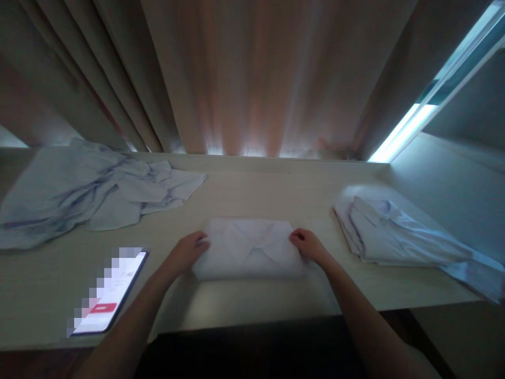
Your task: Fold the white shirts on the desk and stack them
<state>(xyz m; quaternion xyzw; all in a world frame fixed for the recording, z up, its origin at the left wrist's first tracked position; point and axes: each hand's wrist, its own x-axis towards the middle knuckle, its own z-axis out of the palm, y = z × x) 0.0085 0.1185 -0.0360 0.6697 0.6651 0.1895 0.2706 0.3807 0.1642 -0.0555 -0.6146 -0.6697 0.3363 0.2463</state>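
Crumpled pale-blue shirts [82, 192] heaped far left on the table [244, 305], lit phone [108, 292] nearer the front edge (screen unreadable), then left hand [189, 252] and right hand [310, 246] curled loosely against the two short ends of the folded white shirt [248, 248] lying flat at table centre, fingers seemingly tucked at the edges rather than clamped tight. Soft, light, floppy cloth by the look of it, likely to sag and unfold unless supported from both ends or underneath. Stack of folded shirts [394, 234] at right, partly cut off; dim light, fingertips hard to make out.
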